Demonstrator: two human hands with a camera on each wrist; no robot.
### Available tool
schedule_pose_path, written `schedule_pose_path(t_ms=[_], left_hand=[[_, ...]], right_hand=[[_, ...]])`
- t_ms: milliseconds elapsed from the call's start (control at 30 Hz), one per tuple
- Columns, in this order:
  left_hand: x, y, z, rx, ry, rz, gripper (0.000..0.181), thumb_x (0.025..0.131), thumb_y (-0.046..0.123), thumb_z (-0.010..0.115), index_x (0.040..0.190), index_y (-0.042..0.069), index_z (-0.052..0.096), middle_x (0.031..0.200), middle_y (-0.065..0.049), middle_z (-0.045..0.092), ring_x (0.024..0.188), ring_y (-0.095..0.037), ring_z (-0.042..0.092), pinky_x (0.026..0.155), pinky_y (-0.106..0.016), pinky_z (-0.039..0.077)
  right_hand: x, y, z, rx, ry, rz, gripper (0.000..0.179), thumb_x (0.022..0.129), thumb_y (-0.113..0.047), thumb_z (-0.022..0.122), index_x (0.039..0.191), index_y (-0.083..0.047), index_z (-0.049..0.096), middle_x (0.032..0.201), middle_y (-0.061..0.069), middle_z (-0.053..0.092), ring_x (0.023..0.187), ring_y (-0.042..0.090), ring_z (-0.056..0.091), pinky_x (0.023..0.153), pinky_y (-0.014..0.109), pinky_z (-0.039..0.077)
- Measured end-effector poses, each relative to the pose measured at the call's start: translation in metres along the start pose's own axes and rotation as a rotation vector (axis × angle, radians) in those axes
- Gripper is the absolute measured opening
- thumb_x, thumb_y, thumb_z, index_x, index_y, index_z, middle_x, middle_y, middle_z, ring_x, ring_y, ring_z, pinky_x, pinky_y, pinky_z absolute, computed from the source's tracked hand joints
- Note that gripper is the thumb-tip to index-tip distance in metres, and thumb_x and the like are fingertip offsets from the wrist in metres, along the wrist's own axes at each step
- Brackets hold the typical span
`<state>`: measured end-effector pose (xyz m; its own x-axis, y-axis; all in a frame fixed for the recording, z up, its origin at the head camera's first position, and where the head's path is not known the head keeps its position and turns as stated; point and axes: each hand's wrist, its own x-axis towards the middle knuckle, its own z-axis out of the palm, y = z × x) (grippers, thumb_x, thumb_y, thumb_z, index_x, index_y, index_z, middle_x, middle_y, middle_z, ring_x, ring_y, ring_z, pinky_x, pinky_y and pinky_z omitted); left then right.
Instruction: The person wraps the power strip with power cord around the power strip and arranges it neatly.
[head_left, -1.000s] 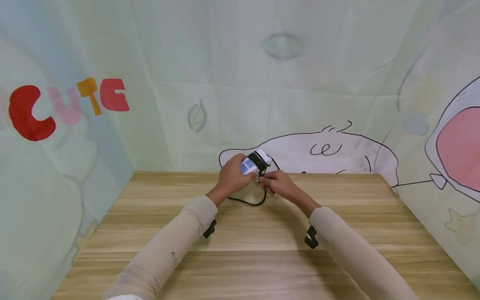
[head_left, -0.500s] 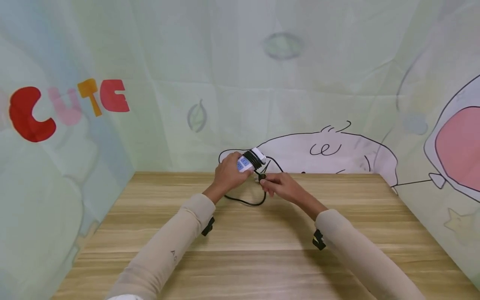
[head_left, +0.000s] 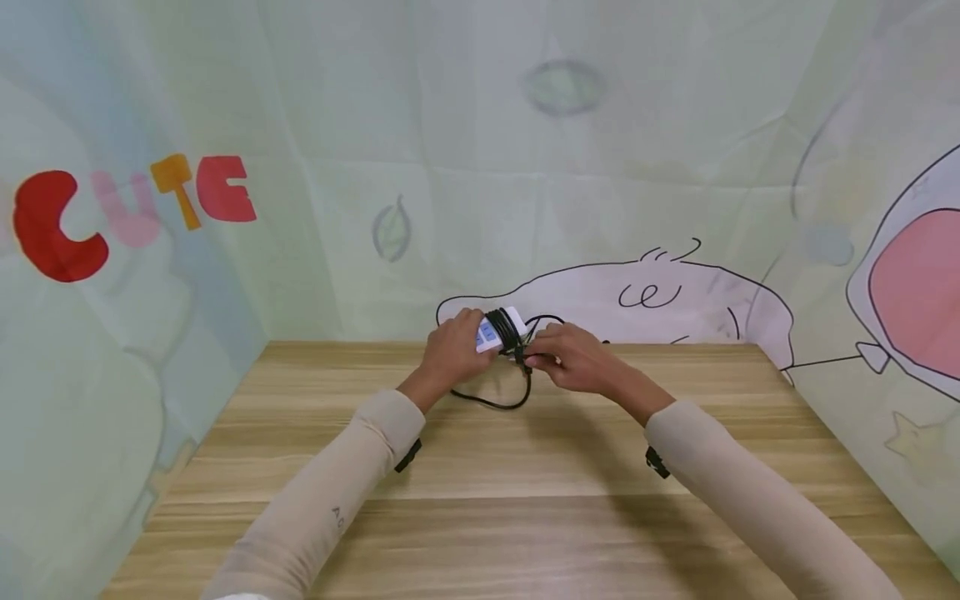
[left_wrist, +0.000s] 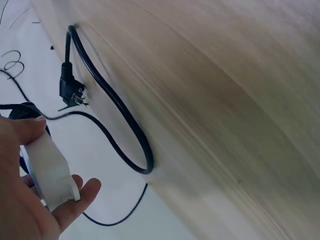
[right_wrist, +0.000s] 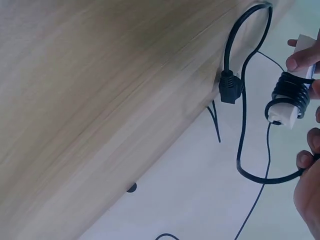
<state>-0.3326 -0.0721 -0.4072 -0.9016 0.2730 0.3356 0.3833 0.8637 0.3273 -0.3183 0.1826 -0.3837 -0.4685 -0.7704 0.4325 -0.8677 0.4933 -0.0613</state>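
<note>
My left hand [head_left: 452,346] grips a white power strip [head_left: 512,321] with blue socket faces by one end, just above the table's far edge. Several turns of black cord [right_wrist: 291,92] are wound round the strip's other end. My right hand [head_left: 573,358] pinches a loose length of that cord between thumb and fingers, as the right wrist view shows. A black plug [left_wrist: 72,90] with metal pins dangles from a cord loop, apart from the fingers in both wrist views. Part of the strip is hidden behind my left fingers.
The wood-grain table [head_left: 480,533] stretches beneath both forearms. A printed cloth wall [head_left: 480,225] with cartoon shapes stands right behind its far edge, close to the hands. Similar cloth rises on the left and right sides. Thin black drawn lines sit on the cloth.
My right hand has shifted right and slightly up, drawing a cord length beside the strip. The left hand has moved slightly left, and the power strip's tilt has changed a little.
</note>
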Motion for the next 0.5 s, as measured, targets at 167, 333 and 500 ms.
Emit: schedule_pose_path(t_ms=[167, 333, 500], left_hand=[[-0.007, 0.008, 0.001, 0.08, -0.053, 0.076, 0.052, 0.1, 0.029, 0.082, 0.142, 0.004, 0.063, 0.127, -0.014, 0.072, 0.099, -0.032, 0.07, 0.082, -0.048, 0.062], [-0.014, 0.016, 0.0, 0.073, -0.103, 0.144, 0.056, 0.1, 0.028, 0.084, 0.147, 0.005, 0.062, 0.132, -0.013, 0.072, 0.104, -0.031, 0.069, 0.088, -0.047, 0.062], [-0.02, 0.024, 0.0, 0.04, -0.137, 0.204, 0.061, 0.099, 0.028, 0.086, 0.15, 0.006, 0.061, 0.135, -0.012, 0.072, 0.11, -0.031, 0.069, 0.093, -0.048, 0.062]], right_hand=[[0.012, -0.001, 0.001, -0.085, 0.084, -0.057, 0.01, 0.104, -0.014, 0.08, 0.107, -0.007, 0.087, 0.09, 0.004, 0.076, 0.081, 0.022, 0.065, 0.078, 0.043, 0.057], [0.02, -0.001, -0.002, -0.055, 0.103, -0.006, 0.013, 0.101, -0.016, 0.083, 0.109, -0.007, 0.089, 0.088, 0.005, 0.073, 0.08, 0.022, 0.06, 0.075, 0.039, 0.055], [0.024, 0.003, -0.003, 0.116, 0.095, 0.137, 0.014, 0.1, -0.014, 0.084, 0.111, -0.007, 0.089, 0.094, 0.006, 0.079, 0.087, 0.022, 0.067, 0.079, 0.039, 0.058]])
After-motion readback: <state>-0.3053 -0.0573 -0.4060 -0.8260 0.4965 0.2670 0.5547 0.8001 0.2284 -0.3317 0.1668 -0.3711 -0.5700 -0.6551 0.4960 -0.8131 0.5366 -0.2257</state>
